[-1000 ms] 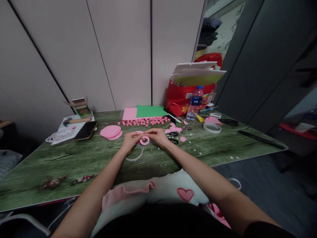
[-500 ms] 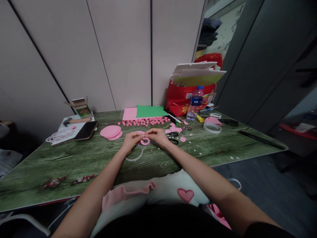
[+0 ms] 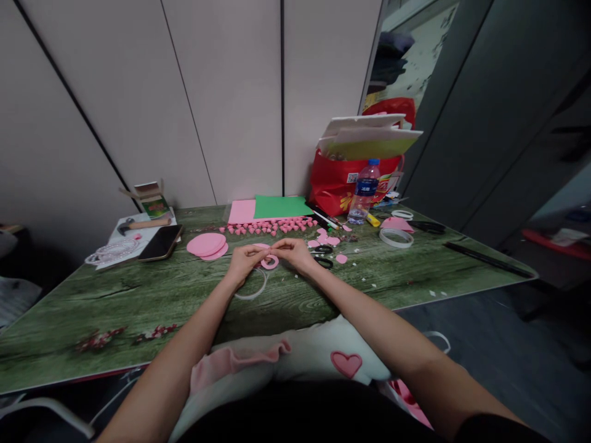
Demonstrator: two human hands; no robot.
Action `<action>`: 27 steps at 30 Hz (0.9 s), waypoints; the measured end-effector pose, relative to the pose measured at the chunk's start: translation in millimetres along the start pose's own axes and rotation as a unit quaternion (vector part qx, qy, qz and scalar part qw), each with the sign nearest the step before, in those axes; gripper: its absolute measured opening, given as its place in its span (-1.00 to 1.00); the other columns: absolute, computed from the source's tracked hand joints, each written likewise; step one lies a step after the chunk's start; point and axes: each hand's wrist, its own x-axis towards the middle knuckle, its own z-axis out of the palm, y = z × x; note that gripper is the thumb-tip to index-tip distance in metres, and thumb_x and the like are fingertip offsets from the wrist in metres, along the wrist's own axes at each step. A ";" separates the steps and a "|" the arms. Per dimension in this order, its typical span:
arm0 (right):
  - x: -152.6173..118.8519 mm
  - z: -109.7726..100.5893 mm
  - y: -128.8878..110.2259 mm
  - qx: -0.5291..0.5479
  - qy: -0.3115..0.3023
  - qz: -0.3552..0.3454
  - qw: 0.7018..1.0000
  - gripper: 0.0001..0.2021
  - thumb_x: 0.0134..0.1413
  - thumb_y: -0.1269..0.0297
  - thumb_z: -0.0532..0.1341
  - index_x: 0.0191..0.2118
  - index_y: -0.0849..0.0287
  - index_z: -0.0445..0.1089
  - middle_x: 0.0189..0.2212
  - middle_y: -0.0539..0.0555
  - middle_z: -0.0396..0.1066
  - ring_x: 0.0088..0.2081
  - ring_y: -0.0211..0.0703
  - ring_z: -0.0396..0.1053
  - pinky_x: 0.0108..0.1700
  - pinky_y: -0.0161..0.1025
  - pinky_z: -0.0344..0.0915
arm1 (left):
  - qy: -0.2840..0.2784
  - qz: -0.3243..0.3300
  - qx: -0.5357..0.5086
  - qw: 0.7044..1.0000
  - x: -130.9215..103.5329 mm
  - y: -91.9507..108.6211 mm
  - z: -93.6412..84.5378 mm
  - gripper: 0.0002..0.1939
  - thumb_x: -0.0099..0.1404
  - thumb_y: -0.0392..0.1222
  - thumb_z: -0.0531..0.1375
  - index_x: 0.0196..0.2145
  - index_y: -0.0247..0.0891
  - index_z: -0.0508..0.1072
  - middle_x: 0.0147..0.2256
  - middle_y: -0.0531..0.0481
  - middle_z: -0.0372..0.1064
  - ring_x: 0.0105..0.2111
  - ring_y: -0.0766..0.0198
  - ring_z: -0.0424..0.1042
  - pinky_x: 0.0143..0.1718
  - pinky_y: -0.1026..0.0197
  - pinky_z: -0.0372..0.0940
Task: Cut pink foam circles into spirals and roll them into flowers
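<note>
- A cushion with a pink heart point(image 3: 346, 363) lies nearest, its lower part cut off by dark clothing.
- A clear ring point(image 3: 252, 289) lies on the bench point(image 3: 138, 301), partly under the left wrist.
- The left hand point(image 3: 243, 260) and right hand point(image 3: 293, 252) meet fingertip to fingertip, fingers curled and pinching a pink ring point(image 3: 269, 261) low over the bench; what the fingertips grip is too small to make out.
- Scissors point(image 3: 323, 256) lie half hidden behind the right hand.
- Pink discs point(image 3: 206, 245) and a row of small pink pieces point(image 3: 270, 227) lie beyond.
- A water bottle point(image 3: 364, 191) stands before a red bag point(image 3: 335, 181).
</note>
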 end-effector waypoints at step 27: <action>0.5 -0.5 2.0 0.009 0.007 0.011 1.000 -0.74 -0.46 0.24 0.32 -0.50 0.25 0.42 -0.56 0.02 0.42 -0.53 -0.29 0.32 -0.36 -0.30 0.24 | -0.004 -0.011 -0.016 1.000 -2.9 5.4 0.9 -0.69 -0.13 -0.04 0.27 -0.52 -0.39 0.47 -0.55 -0.10 0.43 -0.55 0.30 0.36 -0.45 0.26 0.25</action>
